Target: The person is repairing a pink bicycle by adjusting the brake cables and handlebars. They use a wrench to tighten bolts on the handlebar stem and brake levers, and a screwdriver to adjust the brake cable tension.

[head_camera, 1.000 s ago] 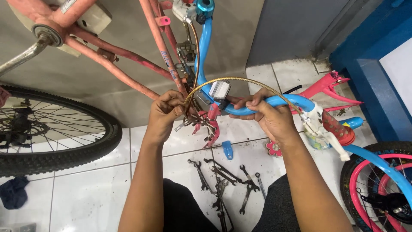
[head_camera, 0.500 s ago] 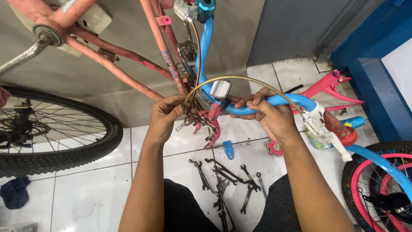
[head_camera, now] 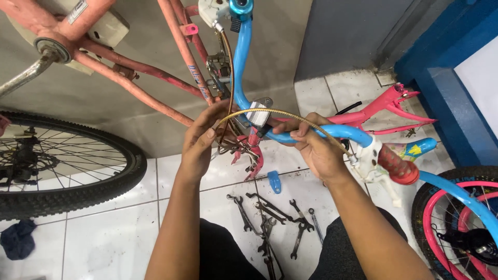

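The left hand (head_camera: pixel 199 142) is curled at the middle of a small bicycle's blue handlebar (head_camera: pixel 332 132), its fingers bent around the near end of a brass-coloured brake cable (head_camera: pixel 290 115) where it meets the metal clamp (head_camera: pixel 258 115) on the stem. The right hand (head_camera: pixel 316 148) is wrapped over the blue bar just beside that clamp, thumb and forefinger pressing the cable against the tube — both hands are closed on their work, a short gap apart with the clamp between them. The cable arcs from the left fingers over the right knuckles and runs down to a white brake lever (head_camera: pixel 371 158) next to a red rubber grip (head_camera: pixel 397 166) at the bar's end. A second cable climbs from the left hand toward a blue bell (head_camera: pixel 241 7) at the top of the view.

Behind the bar hangs a faded pink bicycle frame (head_camera: pixel 135 67), and a pink fork or bracket (head_camera: pixel 254 155) dangles under the clamp. On the white tiled floor (head_camera: pixel 104 238) between the person's knees lies a scatter of spanners (head_camera: pixel 270 218) with a small blue plastic piece (head_camera: pixel 274 182) just above them. A large black tyre with spokes (head_camera: pixel 62 171) stands to the left, a dark blue rag (head_camera: pixel 18 238) near it — and a pink-rimmed small wheel (head_camera: pixel 456 228) sits at the lower right, beside a blue wall edge (head_camera: pixel 441 88).
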